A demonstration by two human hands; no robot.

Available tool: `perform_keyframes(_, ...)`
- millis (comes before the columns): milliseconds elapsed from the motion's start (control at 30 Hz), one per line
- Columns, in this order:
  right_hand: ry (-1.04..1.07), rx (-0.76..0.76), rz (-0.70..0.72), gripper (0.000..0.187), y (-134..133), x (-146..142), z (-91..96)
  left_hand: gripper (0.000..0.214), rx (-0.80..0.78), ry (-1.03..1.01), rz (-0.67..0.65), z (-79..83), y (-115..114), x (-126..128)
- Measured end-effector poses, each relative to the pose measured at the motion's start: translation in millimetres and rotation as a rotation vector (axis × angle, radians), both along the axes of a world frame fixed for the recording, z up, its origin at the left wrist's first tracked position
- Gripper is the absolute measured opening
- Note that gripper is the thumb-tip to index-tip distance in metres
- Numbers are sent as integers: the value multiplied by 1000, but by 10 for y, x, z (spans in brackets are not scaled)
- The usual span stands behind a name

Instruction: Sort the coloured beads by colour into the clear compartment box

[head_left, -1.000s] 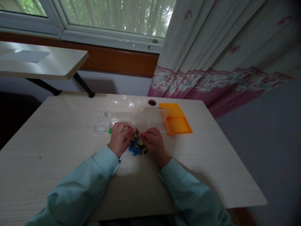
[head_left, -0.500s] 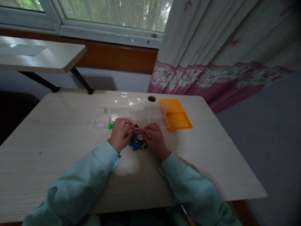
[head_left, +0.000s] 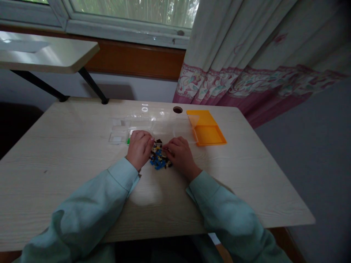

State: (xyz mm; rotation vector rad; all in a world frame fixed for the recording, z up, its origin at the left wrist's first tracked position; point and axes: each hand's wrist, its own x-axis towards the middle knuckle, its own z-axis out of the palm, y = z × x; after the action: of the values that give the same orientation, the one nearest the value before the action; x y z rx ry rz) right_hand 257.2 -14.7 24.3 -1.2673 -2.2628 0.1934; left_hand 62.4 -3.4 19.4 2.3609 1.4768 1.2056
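A small pile of mixed toy building bricks (head_left: pixel 159 160), mostly blue with black, tan and yellow ones, lies on the desk between my hands. My left hand (head_left: pixel 140 149) is at the pile's left edge, its fingers closed with thumb and fingertips together; what they pinch is too small to make out. On the right side, my right hand (head_left: pixel 179 155) reaches in with fingers pinched over the pile, and its fingertips hide whatever is in them. A green piece (head_left: pixel 128 141) shows just behind my left hand, by a clear plastic box.
The clear compartment box (head_left: pixel 117 133) stretches behind my hands, and an orange tray (head_left: pixel 210 135) sits to its right. A round hole (head_left: pixel 177 110) pierces the pale desk (head_left: pixel 82 190) near its back edge. A raised shelf (head_left: pixel 55 54) stands at back left; a curtain (head_left: pixel 219 73) hangs beyond.
My hands, which met fingertip to fingertip over the pile, have drawn apart to either side. More of the bricks now shows between them. The whole view has shifted slightly.
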Motion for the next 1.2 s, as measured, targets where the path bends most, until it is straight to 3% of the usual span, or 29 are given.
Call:
perform_keyframes(400,-116,-5,-48,22,-38,-8,46,30,-41,5,15,34,-9,3)
perform_keyframes(1200,-199,46,-37,21,-28,-81,40,28,-9,0,0,27,10,22)
